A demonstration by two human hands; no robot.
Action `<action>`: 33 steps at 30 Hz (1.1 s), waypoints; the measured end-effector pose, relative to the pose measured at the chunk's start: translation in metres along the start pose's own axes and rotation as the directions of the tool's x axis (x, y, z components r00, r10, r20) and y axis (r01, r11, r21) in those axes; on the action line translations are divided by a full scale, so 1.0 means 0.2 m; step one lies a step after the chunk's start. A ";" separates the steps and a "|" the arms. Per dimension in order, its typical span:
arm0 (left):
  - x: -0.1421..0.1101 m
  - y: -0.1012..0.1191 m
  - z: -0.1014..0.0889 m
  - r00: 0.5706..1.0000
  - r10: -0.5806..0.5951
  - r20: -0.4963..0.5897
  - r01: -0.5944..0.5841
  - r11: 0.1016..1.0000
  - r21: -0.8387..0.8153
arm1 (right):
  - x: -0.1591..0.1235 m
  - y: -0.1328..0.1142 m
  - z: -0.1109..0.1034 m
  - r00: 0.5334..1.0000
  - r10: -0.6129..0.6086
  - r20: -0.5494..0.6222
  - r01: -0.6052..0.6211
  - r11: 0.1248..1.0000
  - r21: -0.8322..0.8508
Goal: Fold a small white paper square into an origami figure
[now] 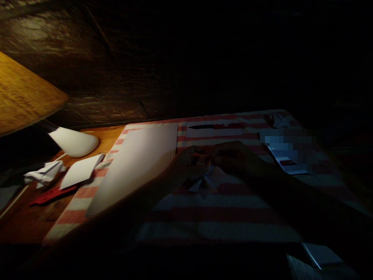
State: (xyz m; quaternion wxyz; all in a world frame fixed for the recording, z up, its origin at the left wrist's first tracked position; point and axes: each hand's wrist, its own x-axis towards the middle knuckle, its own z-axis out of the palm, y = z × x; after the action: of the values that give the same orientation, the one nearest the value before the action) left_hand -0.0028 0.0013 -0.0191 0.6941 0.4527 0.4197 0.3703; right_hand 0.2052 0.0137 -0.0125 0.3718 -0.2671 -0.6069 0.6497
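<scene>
My left hand [188, 157] and my right hand [229, 152] meet above the middle of a red-and-white striped cloth [227, 214]. Between them is a piece of folded paper [205, 181] with pointed, fanned-out folds, pinched at its upper part by the fingers of both hands. Deep shadow blurs the fingertips. A large white sheet of paper [136, 155] lies left of my left hand. Beyond the hands, a knife [224, 126] with a dark blade and red handle rests on a smaller white paper [198, 133].
At the left stands a lamp with a yellowish shade [26, 93] and white base [75, 142]. Near it lie crumpled paper [45, 174], a white paper piece [81, 171] and a red-handled tool [52, 195]. A lit, partly pixelated screen device [287, 159] is on the right, with a crumpled piece [279, 119] behind.
</scene>
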 end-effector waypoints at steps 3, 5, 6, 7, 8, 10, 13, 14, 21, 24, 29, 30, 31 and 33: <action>0.00 0.00 0.00 0.998 0.043 -0.038 -0.041 0.997 0.059 | 0.01 0.02 0.00 0.996 -0.032 -0.080 0.023 0.993 -0.114; 0.00 0.01 0.01 0.997 0.068 -0.046 -0.064 0.994 0.091 | 0.01 0.03 0.00 0.994 -0.028 -0.106 0.012 0.989 -0.149; 0.00 0.01 0.01 0.995 0.082 -0.049 -0.077 0.992 0.101 | 0.01 0.03 0.00 0.993 -0.027 -0.112 0.010 0.988 -0.153; 0.00 0.01 0.01 0.994 0.096 -0.054 -0.090 0.990 0.109 | 0.01 0.03 0.00 0.993 -0.025 -0.115 0.006 0.987 -0.160; 0.00 0.01 0.02 0.992 0.109 -0.060 -0.102 0.988 0.116 | 0.01 0.03 -0.01 0.992 -0.025 -0.122 0.004 0.985 -0.173; -0.01 0.01 0.02 0.988 0.132 -0.076 -0.122 0.984 0.126 | 0.01 0.02 -0.01 0.990 -0.023 -0.139 -0.005 0.980 -0.200; -0.01 0.00 0.03 0.988 0.130 -0.085 -0.117 0.984 0.137 | 0.01 0.02 0.00 0.989 0.014 -0.144 -0.040 0.983 -0.181; -0.01 0.00 0.03 0.988 0.127 -0.086 -0.115 0.984 0.135 | 0.01 0.02 0.00 0.989 0.029 -0.148 -0.052 0.987 -0.154; -0.01 -0.01 0.03 0.985 0.145 -0.096 -0.124 0.972 0.197 | 0.01 0.04 0.01 0.983 0.057 -0.174 -0.089 0.979 -0.183; 0.00 -0.02 0.02 0.986 0.145 -0.086 -0.127 0.975 0.183 | 0.01 0.04 0.00 0.981 0.039 -0.188 -0.090 0.958 -0.271; -0.01 -0.01 0.03 0.988 0.133 -0.076 -0.119 0.978 0.171 | 0.02 0.04 -0.01 0.979 0.076 -0.190 -0.130 0.948 -0.291; -0.01 -0.01 0.03 0.989 0.126 -0.078 -0.111 0.979 0.170 | 0.02 0.04 -0.01 0.978 0.089 -0.189 -0.140 0.951 -0.277; -0.01 0.00 0.03 0.990 0.120 -0.079 -0.105 0.980 0.168 | 0.02 0.04 -0.01 0.978 0.100 -0.185 -0.147 0.953 -0.265; -0.02 0.00 0.03 0.991 0.108 -0.075 -0.095 0.982 0.166 | 0.02 0.04 -0.01 0.978 0.116 -0.172 -0.157 0.955 -0.251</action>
State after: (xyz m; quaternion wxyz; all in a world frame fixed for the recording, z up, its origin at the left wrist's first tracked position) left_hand 0.0013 -0.0038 -0.0166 0.6172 0.5124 0.4534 0.3885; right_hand 0.2030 0.0188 -0.0198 0.3330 -0.4053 -0.6371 0.5647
